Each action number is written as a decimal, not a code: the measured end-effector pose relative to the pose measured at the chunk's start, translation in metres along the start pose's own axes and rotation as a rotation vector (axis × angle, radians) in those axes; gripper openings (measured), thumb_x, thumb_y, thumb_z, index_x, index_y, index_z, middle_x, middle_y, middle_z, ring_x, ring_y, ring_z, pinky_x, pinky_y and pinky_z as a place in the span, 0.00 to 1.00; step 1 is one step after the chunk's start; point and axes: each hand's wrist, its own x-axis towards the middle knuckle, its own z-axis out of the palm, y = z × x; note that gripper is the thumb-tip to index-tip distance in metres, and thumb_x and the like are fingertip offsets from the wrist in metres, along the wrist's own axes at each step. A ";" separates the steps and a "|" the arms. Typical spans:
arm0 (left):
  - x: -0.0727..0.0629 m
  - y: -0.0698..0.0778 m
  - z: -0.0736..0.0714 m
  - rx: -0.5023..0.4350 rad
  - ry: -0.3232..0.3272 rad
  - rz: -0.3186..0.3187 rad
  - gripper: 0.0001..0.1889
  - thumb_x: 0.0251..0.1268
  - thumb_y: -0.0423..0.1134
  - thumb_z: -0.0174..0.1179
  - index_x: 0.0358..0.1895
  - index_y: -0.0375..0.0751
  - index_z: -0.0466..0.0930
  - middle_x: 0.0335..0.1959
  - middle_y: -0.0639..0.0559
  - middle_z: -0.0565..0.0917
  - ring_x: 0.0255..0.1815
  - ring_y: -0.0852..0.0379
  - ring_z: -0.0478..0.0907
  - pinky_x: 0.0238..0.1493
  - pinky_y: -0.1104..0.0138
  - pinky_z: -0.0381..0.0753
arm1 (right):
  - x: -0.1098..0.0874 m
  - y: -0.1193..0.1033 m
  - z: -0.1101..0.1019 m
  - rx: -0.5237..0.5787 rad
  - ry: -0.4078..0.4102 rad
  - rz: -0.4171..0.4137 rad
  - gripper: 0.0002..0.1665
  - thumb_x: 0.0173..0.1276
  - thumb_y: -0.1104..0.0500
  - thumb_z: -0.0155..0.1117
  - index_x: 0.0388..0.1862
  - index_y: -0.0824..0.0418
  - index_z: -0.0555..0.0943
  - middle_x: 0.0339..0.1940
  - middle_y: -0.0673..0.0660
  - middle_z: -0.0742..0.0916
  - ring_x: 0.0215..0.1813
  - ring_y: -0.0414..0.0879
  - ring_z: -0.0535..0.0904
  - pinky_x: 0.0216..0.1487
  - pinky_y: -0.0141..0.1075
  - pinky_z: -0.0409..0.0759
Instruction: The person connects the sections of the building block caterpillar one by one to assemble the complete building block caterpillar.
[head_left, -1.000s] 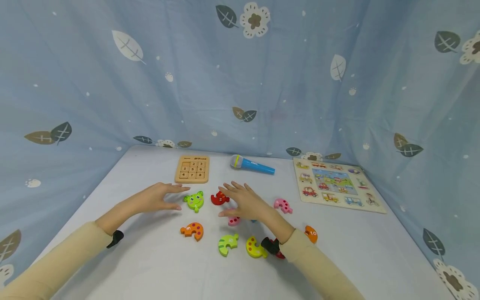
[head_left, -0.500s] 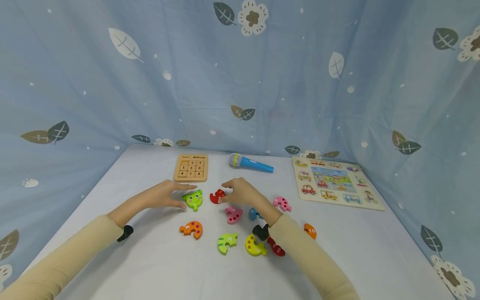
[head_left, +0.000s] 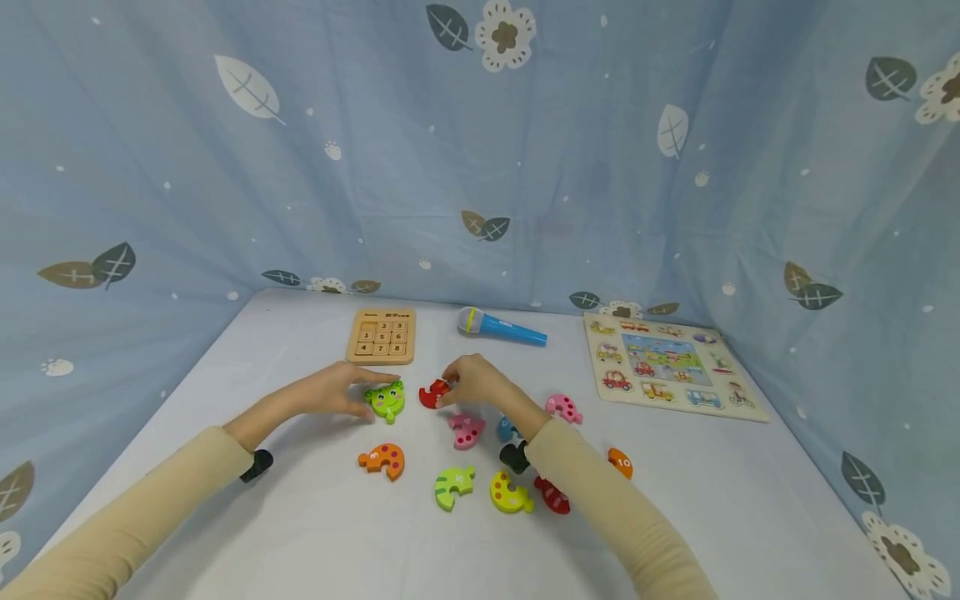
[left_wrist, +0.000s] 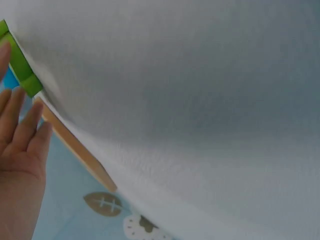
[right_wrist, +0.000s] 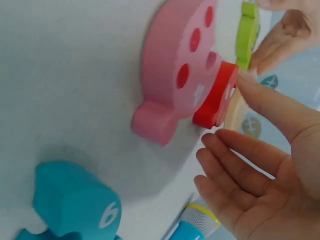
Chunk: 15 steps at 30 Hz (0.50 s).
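Note:
My left hand (head_left: 330, 390) spans a green frog-head puzzle piece (head_left: 387, 402), its index finger straight along the far edge and thumb by the near left side. In the left wrist view the other fingers (left_wrist: 25, 120) are extended beside the frog-head piece (left_wrist: 21, 65). My right hand (head_left: 480, 382) pinches the right end of a red curved puzzle piece (head_left: 431, 395) marked 2. The right wrist view has the thumb on top of this red piece (right_wrist: 219, 100) and the index fingertip at its lower edge. A pink spotted puzzle piece (head_left: 467, 432) lies just in front of it.
Nearer lie orange (head_left: 384, 459), green striped (head_left: 453, 487), yellow (head_left: 510, 493) and red (head_left: 552, 495) puzzle pieces. Blue (head_left: 507, 428), pink (head_left: 564, 408) and orange (head_left: 620, 463) ones are farther right. Behind stand a number slide puzzle (head_left: 381, 360), toy microphone (head_left: 510, 331) and picture board (head_left: 727, 408).
Both hands came inward: the left one round the frog-head piece, the right one lowered from above the pieces to the red piece, its spread fingers drawing together. The pieces have hardly moved.

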 end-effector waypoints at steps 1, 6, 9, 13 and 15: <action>0.000 0.000 0.000 -0.004 0.001 -0.004 0.36 0.53 0.43 0.72 0.66 0.38 0.71 0.62 0.42 0.76 0.64 0.41 0.71 0.61 0.46 0.72 | 0.001 -0.001 0.000 0.000 0.000 0.002 0.29 0.57 0.53 0.76 0.55 0.63 0.82 0.49 0.55 0.85 0.47 0.46 0.77 0.51 0.36 0.80; 0.001 0.001 0.002 -0.011 0.003 -0.015 0.35 0.54 0.41 0.72 0.67 0.38 0.71 0.63 0.43 0.75 0.64 0.43 0.71 0.61 0.48 0.72 | 0.004 -0.005 0.004 -0.025 0.009 0.011 0.28 0.57 0.52 0.76 0.54 0.64 0.82 0.47 0.55 0.86 0.44 0.44 0.77 0.50 0.34 0.80; 0.002 0.003 0.003 -0.011 0.002 -0.021 0.35 0.53 0.40 0.72 0.66 0.38 0.72 0.62 0.43 0.76 0.63 0.46 0.73 0.60 0.50 0.74 | 0.007 -0.007 0.006 -0.052 0.018 0.023 0.27 0.56 0.52 0.76 0.52 0.64 0.83 0.43 0.54 0.86 0.41 0.43 0.76 0.47 0.32 0.80; 0.003 0.004 0.003 -0.020 0.007 -0.039 0.34 0.53 0.40 0.72 0.66 0.39 0.72 0.62 0.44 0.77 0.63 0.46 0.73 0.60 0.49 0.74 | 0.009 -0.008 0.009 -0.058 0.028 0.040 0.24 0.55 0.52 0.77 0.47 0.64 0.84 0.36 0.51 0.85 0.37 0.43 0.77 0.41 0.29 0.80; 0.003 0.004 0.004 -0.026 0.011 -0.047 0.34 0.53 0.40 0.72 0.66 0.38 0.73 0.62 0.43 0.76 0.64 0.44 0.72 0.61 0.48 0.72 | 0.010 -0.009 0.009 -0.066 0.035 0.035 0.23 0.54 0.51 0.77 0.45 0.63 0.85 0.32 0.50 0.84 0.36 0.43 0.76 0.38 0.28 0.79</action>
